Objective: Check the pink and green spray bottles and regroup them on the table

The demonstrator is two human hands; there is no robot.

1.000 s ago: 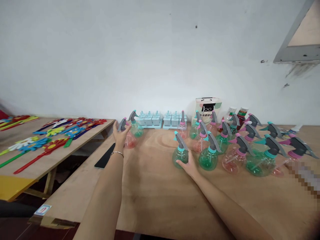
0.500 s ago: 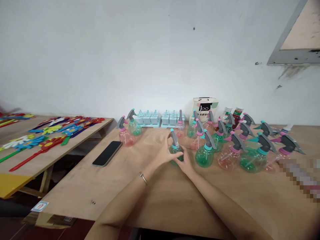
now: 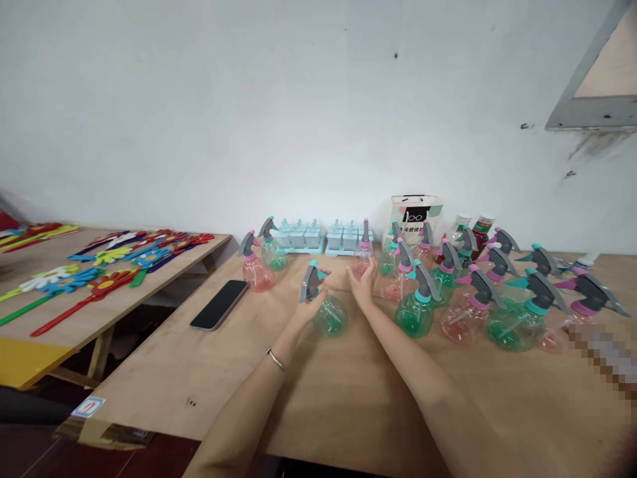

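Observation:
My left hand (image 3: 309, 307) grips a green spray bottle (image 3: 329, 316) with a grey trigger and teal collar, held tilted just above the wooden table (image 3: 348, 392). My right hand (image 3: 362, 287) is open with fingers stretched out, reaching toward a pink spray bottle (image 3: 363, 255) at the back. A pink bottle (image 3: 255, 271) and a green bottle (image 3: 273, 251) stand together to the left. Several more green and pink spray bottles (image 3: 478, 299) are crowded on the right half of the table.
A black phone (image 3: 219, 305) lies near the table's left edge. Two light-blue popsicle moulds (image 3: 323, 238) and a small white carton (image 3: 414, 216) stand against the wall. A second table (image 3: 74, 318) on the left carries colourful flower-shaped sticks (image 3: 99, 269).
My left hand has carried the green bottle leftward and tilted it. My right hand has let go of it and moved forward toward the back row.

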